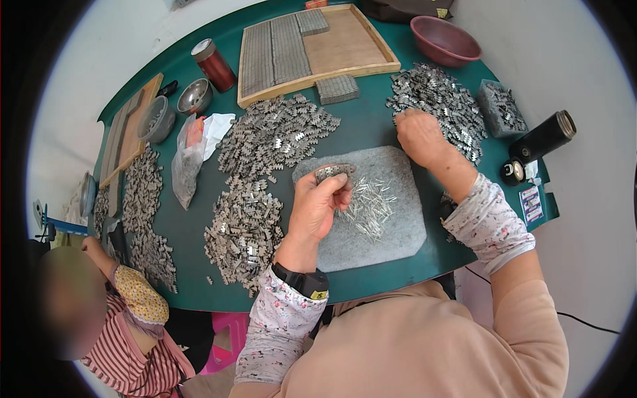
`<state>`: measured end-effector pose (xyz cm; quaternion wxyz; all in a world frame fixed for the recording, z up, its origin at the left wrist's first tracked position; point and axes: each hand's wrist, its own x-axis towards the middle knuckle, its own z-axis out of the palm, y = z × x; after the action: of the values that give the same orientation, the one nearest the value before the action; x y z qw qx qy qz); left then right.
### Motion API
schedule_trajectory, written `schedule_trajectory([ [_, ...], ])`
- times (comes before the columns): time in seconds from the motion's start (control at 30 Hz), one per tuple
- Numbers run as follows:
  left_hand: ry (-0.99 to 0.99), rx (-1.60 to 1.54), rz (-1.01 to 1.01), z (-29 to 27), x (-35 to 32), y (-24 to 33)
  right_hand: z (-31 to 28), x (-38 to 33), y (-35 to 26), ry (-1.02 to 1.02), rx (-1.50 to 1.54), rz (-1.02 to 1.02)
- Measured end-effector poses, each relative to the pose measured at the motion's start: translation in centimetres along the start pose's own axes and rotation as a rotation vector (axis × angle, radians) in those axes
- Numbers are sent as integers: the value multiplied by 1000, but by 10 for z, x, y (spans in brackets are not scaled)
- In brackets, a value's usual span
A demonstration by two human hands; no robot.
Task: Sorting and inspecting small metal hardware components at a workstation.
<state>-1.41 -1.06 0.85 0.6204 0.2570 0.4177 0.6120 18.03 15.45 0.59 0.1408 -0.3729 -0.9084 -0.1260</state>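
Observation:
My left hand (314, 207) is closed around a small stack of grey toothed metal pieces (335, 172), held over the grey felt mat (411, 242). Thin silvery pins (371, 209) lie in a loose heap on that mat, just beside the hand. At the near left edge of a pile of toothed metal pieces (441, 99), my right hand (423, 137) has its fingers curled together. Whatever those fingertips hold is hidden.
More piles of metal pieces (279, 136) cover the green table (361, 285) to the left. A wooden tray (352, 50) with neat rows stands behind, near a red bowl (444, 43). A black flask (544, 137) lies at right. A co-worker (133, 318) sits at left.

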Motion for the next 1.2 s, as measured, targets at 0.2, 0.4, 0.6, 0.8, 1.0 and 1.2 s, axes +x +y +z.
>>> schedule_trajectory([
  [0.2, 29, 58, 6, 3, 0, -2, -25, -25, -31, -13, 388, 32],
  [0.4, 72, 105, 42, 5, 0, -4, -28, -33, -41, 9, 313, 20],
  [0.6, 96, 247, 119, 10, -1, -4, -28, -32, -44, 13, 271, -91],
  [0.8, 76, 263, 127, 13, -1, -8, -50, -41, -70, 8, 1077, 210],
  [1.0, 39, 138, 123, 14, -3, -10, -53, -43, -91, 63, 1199, 357],
  [1.2, 16, 277, 242, 15, -3, -10, -55, -46, -96, 84, 1239, 406],
])
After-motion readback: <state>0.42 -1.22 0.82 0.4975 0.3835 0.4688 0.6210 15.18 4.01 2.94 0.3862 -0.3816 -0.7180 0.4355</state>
